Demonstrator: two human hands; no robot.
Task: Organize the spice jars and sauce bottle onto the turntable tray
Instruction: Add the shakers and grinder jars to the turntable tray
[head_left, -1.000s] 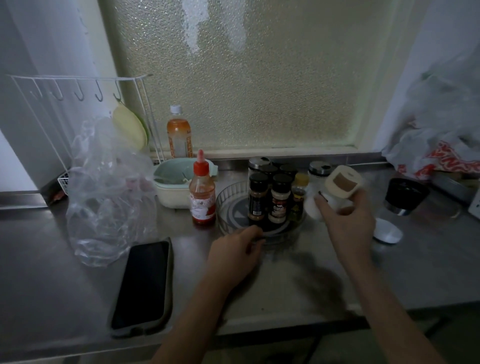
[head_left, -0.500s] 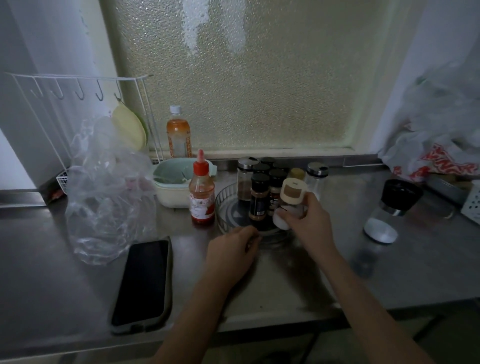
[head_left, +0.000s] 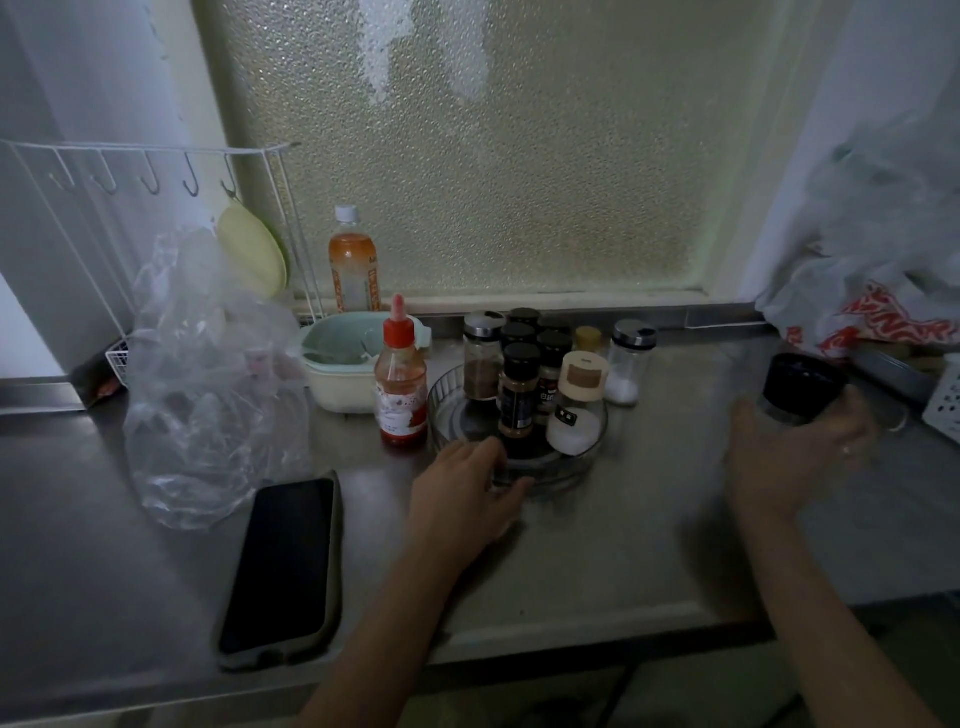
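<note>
Fingers: the left hand (head_left: 462, 493) lies flat with its fingers (head_left: 511, 486) spread over the near rim of the turntable tray (head_left: 589, 462), holding nothing; the right hand (head_left: 795, 457), blurred, has its fingers curled around the black-capped jar (head_left: 797, 387).
Turntable tray: clear, round, on the steel counter (head_left: 623, 545); on it stand a cluster of dark-capped spice jars (head_left: 519, 395) with brown powder, a chrome-lidded jar (head_left: 482, 358) of brown spice, and a beige-lidded jar (head_left: 574, 408) part full of white grains.
Off the tray: the red-capped sauce bottle (head_left: 401, 374) stands just beside the tray's left edge; a chrome-lidded shaker (head_left: 628, 364) with a little white powder stands just right of it.
Black-capped jar: well right of the tray, in the right hand; whether it rests on the counter cannot be told.
Arms: both forearms reach forward from the bottom edge, left towards the tray, right angled outward.
</note>
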